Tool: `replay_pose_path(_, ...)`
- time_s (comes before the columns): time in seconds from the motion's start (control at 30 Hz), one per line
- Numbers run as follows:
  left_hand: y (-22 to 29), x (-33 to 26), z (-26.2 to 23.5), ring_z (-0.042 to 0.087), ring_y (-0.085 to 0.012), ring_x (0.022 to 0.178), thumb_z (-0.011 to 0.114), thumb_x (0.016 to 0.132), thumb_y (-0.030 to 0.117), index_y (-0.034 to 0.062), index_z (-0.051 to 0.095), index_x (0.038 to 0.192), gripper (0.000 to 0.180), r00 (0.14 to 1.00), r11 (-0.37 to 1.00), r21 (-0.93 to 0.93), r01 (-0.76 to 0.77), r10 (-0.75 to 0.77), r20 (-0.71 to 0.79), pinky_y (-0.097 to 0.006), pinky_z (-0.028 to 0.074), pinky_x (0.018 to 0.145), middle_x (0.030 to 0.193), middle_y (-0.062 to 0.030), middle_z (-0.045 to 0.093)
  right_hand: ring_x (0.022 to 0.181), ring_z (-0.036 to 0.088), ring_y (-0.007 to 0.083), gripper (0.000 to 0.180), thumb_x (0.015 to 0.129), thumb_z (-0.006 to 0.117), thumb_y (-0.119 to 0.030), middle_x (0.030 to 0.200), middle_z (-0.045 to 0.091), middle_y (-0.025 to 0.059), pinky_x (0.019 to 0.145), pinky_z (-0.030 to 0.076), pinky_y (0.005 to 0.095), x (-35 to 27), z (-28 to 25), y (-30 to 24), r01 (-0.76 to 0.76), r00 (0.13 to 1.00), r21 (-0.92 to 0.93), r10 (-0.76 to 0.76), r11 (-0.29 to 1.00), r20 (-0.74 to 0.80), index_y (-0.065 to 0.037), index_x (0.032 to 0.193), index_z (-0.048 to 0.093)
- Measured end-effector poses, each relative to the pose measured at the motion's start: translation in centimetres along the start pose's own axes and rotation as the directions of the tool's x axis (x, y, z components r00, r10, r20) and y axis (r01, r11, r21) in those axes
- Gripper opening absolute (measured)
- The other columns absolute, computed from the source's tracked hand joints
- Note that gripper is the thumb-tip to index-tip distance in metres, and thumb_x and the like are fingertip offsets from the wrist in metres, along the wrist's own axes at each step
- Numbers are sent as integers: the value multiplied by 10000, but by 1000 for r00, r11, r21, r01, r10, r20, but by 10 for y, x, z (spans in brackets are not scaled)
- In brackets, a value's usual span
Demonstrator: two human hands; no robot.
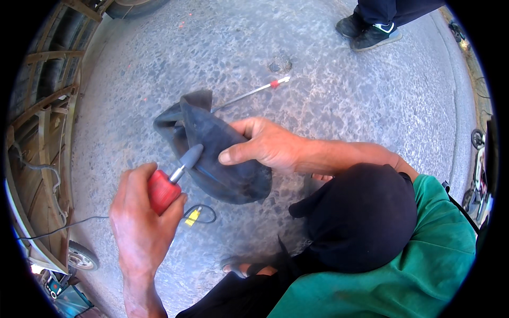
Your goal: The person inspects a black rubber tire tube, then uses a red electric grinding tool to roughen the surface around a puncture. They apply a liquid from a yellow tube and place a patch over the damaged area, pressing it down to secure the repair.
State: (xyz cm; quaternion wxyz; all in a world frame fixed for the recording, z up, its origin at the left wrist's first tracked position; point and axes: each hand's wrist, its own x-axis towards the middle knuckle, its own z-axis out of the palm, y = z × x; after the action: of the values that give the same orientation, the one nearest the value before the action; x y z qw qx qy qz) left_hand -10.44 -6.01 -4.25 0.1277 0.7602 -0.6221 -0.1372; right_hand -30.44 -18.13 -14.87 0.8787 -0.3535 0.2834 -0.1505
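My left hand [139,217] is wrapped round the red handle of a hand tool [163,192]. A shiny shaft joins this handle to a smooth grey cone-shaped tip [191,156], which lies against or just over the black rubber. That rubber, apparently a folded inner tube [225,177], bulges at its lower end and has a loose flap on top. Reaching in from the right, my right hand [260,143] grips the tube's edge, thumb on the near face and fingers hidden behind. A thin metal rod [244,96] with a red band shows beyond the rubber.
A thin dark cable [63,228] runs behind my left hand; a loop with a yellow tag [193,217] lies on the rough paving. Wooden framework [42,114] stands at left. Another person's dark shoes [371,36] are at upper right. My bent knee [360,217] fills the lower right.
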Motion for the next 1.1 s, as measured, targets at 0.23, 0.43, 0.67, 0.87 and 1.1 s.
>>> replay_pose_path(0.23, 0, -1, 0, 666, -357, 988, 835, 696, 40, 2, 615, 1199, 551, 1000, 1000, 2, 7, -7, -3, -406, 532, 883, 1082, -187, 662, 928, 698, 170, 310, 870, 715, -31, 1067, 725, 104, 880, 560, 333, 1, -1, 3, 4, 1000, 12, -4, 1000, 6, 27, 1173, 680)
replay_pose_path(0.43, 0, 0, 0, 659, -368, 968, 831, 697, 34, 11, 616, 1189, 538, 999, 999, 25, -30, 31, -16, -409, 532, 869, 1058, -184, 654, 927, 697, 174, 315, 867, 714, -33, 1062, 723, 107, 875, 564, 333, 0, 1, 0, -3, 1000, -16, 3, 1000, -5, 25, 1174, 677)
replay_pose_path(0.67, -1, 0, 2, 661, -374, 935, 838, 688, 35, 14, 617, 1175, 536, 997, 997, 45, -68, 69, -16, -419, 536, 830, 1044, -180, 650, 923, 693, 169, 312, 866, 709, -32, 1065, 719, 103, 872, 563, 329, -2, 3, -2, -9, 1000, -16, 9, 1000, -5, 24, 1172, 675)
replay_pose_path(0.87, -1, 0, 1, 665, -374, 873, 851, 677, 42, 21, 612, 1157, 537, 991, 989, 71, -128, 129, -18, -438, 538, 761, 1006, -174, 640, 927, 687, 164, 306, 869, 706, -38, 1060, 714, 96, 875, 557, 327, -1, 2, 0, 14, 1000, -75, -16, 997, -15, 25, 1166, 674)
replay_pose_path(1.1, 0, 0, 2, 662, -380, 871, 844, 675, 44, 21, 614, 1153, 530, 991, 988, 79, -130, 132, -19, -442, 537, 761, 1003, -175, 637, 935, 688, 170, 319, 868, 705, -38, 1069, 715, 102, 876, 555, 323, -1, 0, 0, 7, 1000, -48, -8, 999, -6, 27, 1179, 672)
